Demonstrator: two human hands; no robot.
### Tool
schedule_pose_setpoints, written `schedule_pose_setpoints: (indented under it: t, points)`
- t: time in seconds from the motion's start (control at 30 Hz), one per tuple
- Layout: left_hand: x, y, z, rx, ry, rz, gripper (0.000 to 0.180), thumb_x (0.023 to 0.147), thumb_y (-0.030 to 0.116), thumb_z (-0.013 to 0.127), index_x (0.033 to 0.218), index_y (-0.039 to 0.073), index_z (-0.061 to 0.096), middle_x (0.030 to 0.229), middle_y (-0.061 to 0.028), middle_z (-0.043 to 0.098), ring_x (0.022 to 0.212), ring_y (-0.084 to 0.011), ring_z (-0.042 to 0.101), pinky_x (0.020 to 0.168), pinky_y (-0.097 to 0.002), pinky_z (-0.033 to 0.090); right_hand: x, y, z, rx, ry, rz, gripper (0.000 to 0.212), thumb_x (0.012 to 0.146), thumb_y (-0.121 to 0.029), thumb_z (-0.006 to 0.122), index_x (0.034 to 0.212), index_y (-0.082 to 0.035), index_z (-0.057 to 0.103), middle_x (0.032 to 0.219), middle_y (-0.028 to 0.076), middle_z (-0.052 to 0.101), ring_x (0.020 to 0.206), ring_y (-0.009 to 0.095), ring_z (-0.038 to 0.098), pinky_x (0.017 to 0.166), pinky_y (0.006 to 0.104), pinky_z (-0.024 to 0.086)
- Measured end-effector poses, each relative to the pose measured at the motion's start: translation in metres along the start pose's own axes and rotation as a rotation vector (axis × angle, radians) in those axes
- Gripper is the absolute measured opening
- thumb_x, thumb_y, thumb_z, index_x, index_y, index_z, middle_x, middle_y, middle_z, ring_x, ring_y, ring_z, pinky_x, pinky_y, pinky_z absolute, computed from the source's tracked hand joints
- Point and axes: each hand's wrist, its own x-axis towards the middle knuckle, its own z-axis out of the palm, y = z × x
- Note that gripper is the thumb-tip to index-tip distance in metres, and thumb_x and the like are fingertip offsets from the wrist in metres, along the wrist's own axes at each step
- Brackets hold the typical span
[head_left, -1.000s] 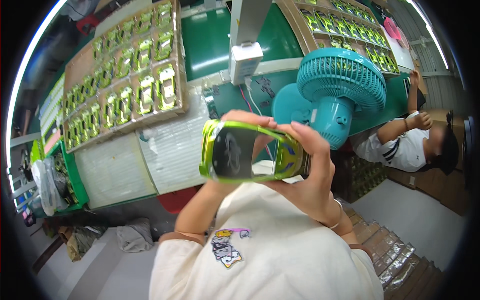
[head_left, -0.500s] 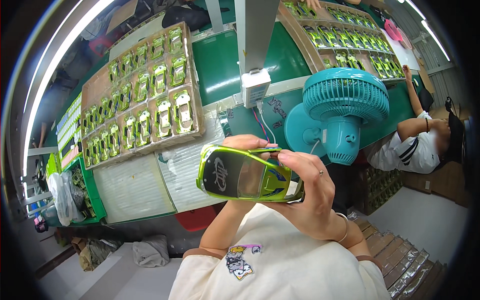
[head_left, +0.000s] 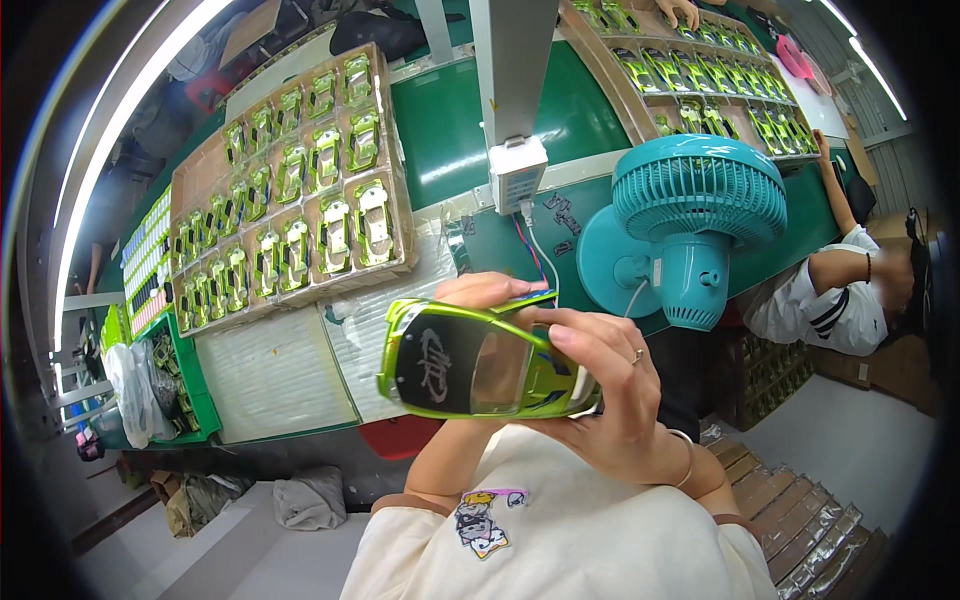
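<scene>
Above my lap, both hands hold a glossy lime-green toy car body shell [head_left: 440, 365] with a black panel, a light printed mark and a see-through window section. My left hand [head_left: 485, 289] is behind it, mostly hidden, its fingers showing over the upper edge. My right hand [head_left: 620, 400] grips the right end, thumb and fingers wrapped around it. A thin green and blue strip [head_left: 530, 301] sticks up at the upper edge between my hands; I cannot tell whether it belongs to the shell.
Cardboard trays of green shells stand on the table at left [head_left: 290, 190] and back right [head_left: 700, 70]. A turquoise fan [head_left: 690, 230] stands right of a metal post with a power strip [head_left: 518, 175]. A green crate [head_left: 200, 390] is far left. Another person [head_left: 820, 290] sits right.
The shell has shifted slightly left and down, and its face has tilted in my hands. My right hand's fingers have moved a little left along it.
</scene>
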Motion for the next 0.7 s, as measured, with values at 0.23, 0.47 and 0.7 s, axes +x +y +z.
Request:
schedule_pose_setpoints:
  t: [0.23,0.47,0.7]
  points:
    - [0.002,0.010,0.004,-0.821,0.006,-0.227,0.019,0.074,0.001,0.065,0.088,0.005,0.053,0.077,-0.0109,0.060,0.069,-0.0214,0.057,0.064,-0.0324,0.048,0.021,0.031,-0.037,0.696,-0.168,0.273,0.047,0.069,-0.018,0.073,0.108,-0.001,0.056,0.104,0.013,0.058,0.082,0.018,0.061,0.066,0.0248,0.052]
    - [-0.009,0.017,0.010,-0.546,-0.036,-0.150,0.018,0.075,0.006,0.067,0.089,0.007,0.054,0.083,-0.0069,0.046,0.070,-0.0168,0.052,0.061,-0.0271,0.046,0.030,0.019,-0.018,0.486,-0.055,0.028,0.026,0.061,0.002,0.073,0.086,-0.003,0.065,0.082,0.009,0.062,0.071,0.015,0.061,0.060,0.0246,0.050]
    - [-0.011,0.017,0.016,-0.688,-0.064,-0.159,0.013,0.079,0.004,0.062,0.085,0.009,0.052,0.081,-0.0052,0.045,0.069,-0.0162,0.048,0.058,-0.0291,0.043,0.022,0.014,-0.012,0.503,0.074,0.007,0.025,0.059,0.003,0.073,0.082,-0.003,0.066,0.079,0.008,0.061,0.065,0.018,0.060,0.055,0.0251,0.049]
